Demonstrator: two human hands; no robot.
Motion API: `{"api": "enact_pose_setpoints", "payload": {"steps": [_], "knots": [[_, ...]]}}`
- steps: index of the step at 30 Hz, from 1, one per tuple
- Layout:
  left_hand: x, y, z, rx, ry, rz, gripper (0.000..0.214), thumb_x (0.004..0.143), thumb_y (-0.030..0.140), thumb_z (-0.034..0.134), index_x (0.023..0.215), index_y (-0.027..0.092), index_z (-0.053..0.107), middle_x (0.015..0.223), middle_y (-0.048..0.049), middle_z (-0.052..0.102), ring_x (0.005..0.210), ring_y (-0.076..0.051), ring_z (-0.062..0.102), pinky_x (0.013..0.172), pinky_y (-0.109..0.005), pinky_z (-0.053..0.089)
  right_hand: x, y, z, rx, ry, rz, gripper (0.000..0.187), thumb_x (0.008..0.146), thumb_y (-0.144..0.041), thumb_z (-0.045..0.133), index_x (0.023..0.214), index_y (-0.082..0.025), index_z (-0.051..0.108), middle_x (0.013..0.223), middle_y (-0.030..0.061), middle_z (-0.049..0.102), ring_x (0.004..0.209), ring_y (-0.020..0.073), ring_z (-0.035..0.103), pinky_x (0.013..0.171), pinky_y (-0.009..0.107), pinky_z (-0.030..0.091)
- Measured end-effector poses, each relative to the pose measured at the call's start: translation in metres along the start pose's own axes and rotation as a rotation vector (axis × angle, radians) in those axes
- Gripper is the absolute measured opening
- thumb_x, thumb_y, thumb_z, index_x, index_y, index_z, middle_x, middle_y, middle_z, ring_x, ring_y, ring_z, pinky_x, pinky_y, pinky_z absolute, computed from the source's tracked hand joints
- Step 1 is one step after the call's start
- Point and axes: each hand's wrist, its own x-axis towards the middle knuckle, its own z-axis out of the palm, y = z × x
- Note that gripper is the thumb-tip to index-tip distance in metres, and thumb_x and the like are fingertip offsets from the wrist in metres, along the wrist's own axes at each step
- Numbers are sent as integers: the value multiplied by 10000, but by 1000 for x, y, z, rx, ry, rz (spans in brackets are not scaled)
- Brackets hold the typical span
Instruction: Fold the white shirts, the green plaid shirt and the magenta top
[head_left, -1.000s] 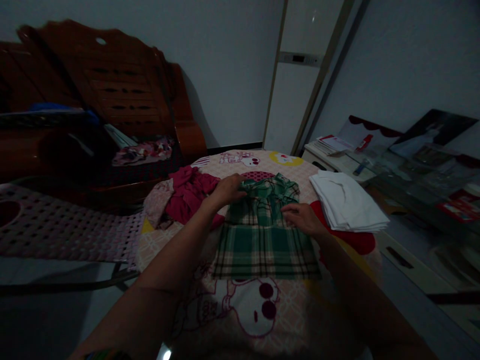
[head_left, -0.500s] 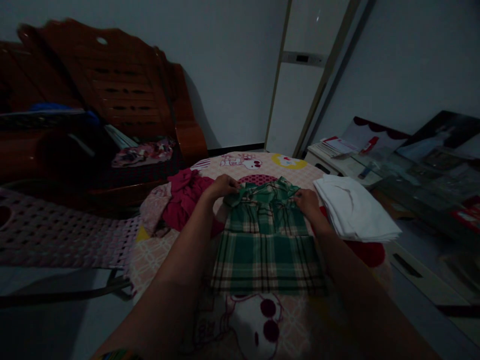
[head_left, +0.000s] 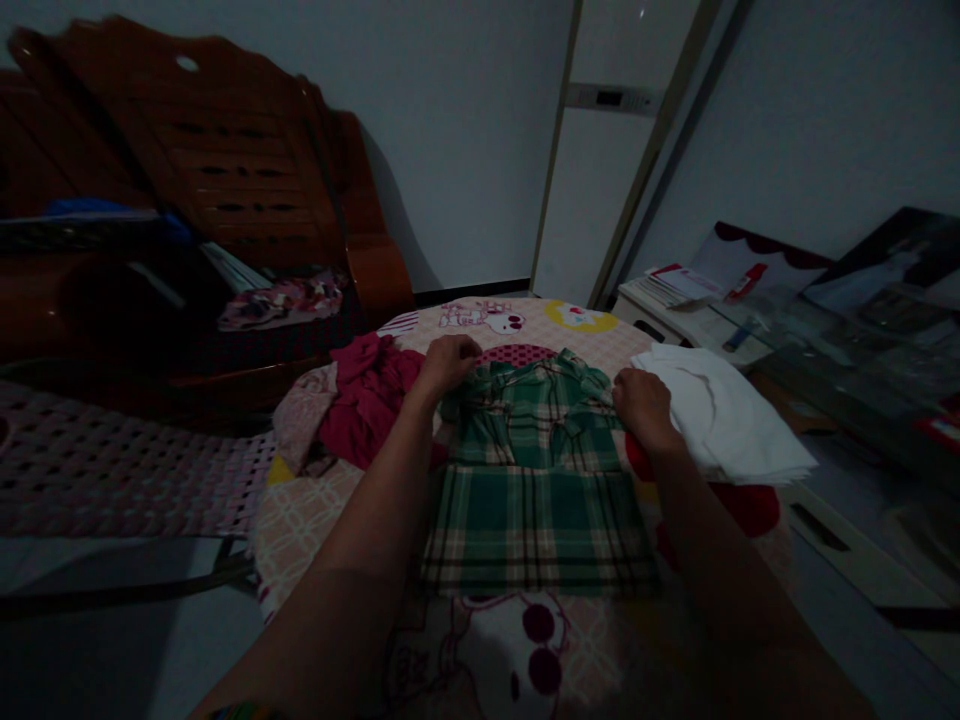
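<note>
A green, cream and dark-striped plaid cotton garment (head_left: 536,490) lay flat, partly folded, at the middle of a round table covered by a pink cartoon-printed cloth (head_left: 487,650). The left hand (head_left: 448,362) was curled shut on its far left corner, and the right hand (head_left: 643,405) was closed on its far right edge, each apparently pinching fabric. The dim light hid the fingertips. The garment appeared light, soft and limp, likely to sag and crease if lifted at one point, so it was best held at paired corners or along a fold. A crumpled magenta garment (head_left: 367,395) lay just beside it on the left, and a stack of folded white cloth (head_left: 731,425) on the right. A carved dark wooden bench (head_left: 225,170) stood beyond.
</note>
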Motion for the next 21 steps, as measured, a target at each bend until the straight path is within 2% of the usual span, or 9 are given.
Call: {"api": "enact_pose_setpoints", "payload": {"steps": [2,4,6,9,12,15,18,21], "knots": [[-1,14,12,69,-70,74,343,797,165,585,1102,150,740,1037,-83,763,960,-209,690,864,-286,518,9,-12,2,47,30,-48,280,966,-193,456,1007,-115,722,1007,173,726,938,264,663,771,326,428],[-4,23,27,193,-142,72,347,792,201,625,1121,163,728,1069,-94,755,1003,-238,688,878,-307,522,20,-23,8,84,48,-73,299,982,-195,436,1009,-115,723,1023,165,726,940,253,658,787,322,428],[-8,24,40,301,-145,30,344,794,214,632,1122,159,719,1123,-122,738,1054,-272,678,884,-331,526,31,-31,17,99,53,-83,304,990,-200,433,1033,-108,719,1061,167,718,961,252,653,802,319,433],[-11,16,51,341,-102,-14,307,831,203,591,1104,143,718,1142,-146,727,1097,-279,667,921,-336,519,43,-40,30,73,22,-73,298,990,-240,469,1090,-86,704,1114,189,698,1013,267,641,833,325,443],[-8,8,50,330,-97,-51,279,855,198,571,1072,139,735,1086,-135,746,1094,-269,671,961,-329,504,51,-45,38,37,-49,-52,316,979,-267,503,1134,-69,694,1164,214,680,1085,290,622,876,334,447],[-5,4,46,341,-129,-71,294,836,216,613,1088,139,741,1087,-129,750,1088,-279,677,968,-331,505,58,-47,41,26,-119,-29,316,969,-187,471,1151,-71,703,1183,219,683,1120,294,622,898,332,446],[-4,5,42,361,-178,-80,379,773,227,692,1137,128,732,1130,-138,740,1080,-292,680,943,-321,518,64,-46,39,34,-137,2,328,954,-138,453,1149,-71,708,1179,219,694,1125,292,634,888,321,451],[-5,7,39,373,-229,-82,368,757,190,684,1115,128,748,1110,-136,745,1059,-287,688,919,-305,523,68,-45,38,44,-139,10,324,933,-130,476,1156,-78,706,1191,204,700,1135,287,637,878,311,458]]}}
